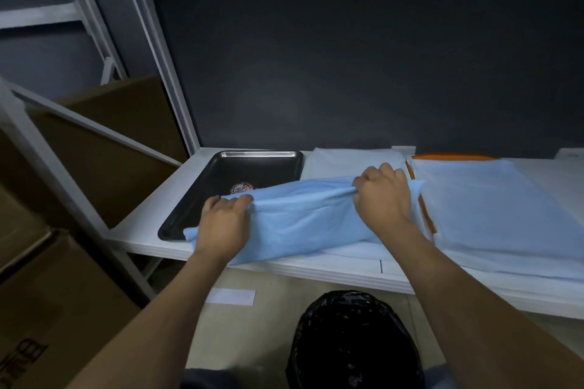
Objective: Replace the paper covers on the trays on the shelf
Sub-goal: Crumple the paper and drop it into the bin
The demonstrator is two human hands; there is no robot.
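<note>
From the head camera, a white shelf board (148,224) carries a dark, shiny rectangular metal tray (221,180) at its left end, with a round sticker (241,188) visible on the tray floor. Both bare hands grasp a crumpled light blue paper cover (300,215) that lies bunched across the tray's right part and over the shelf beside it. The left hand (222,224) has its grip clamped on the cover's left end, above the tray's near right corner. The right hand (384,196) has its grip pinched together on the cover's upper right edge.

To the right lies a flat stack of light blue sheets (493,208), with an orange edge (448,156) showing at its far and left sides. A white sheet (347,161) lies behind the hands.

Below the shelf's front edge stands a bin lined with a black plastic bag (350,341). Brown cardboard boxes (47,294) fill the left side, behind a grey rack frame (79,196).
</note>
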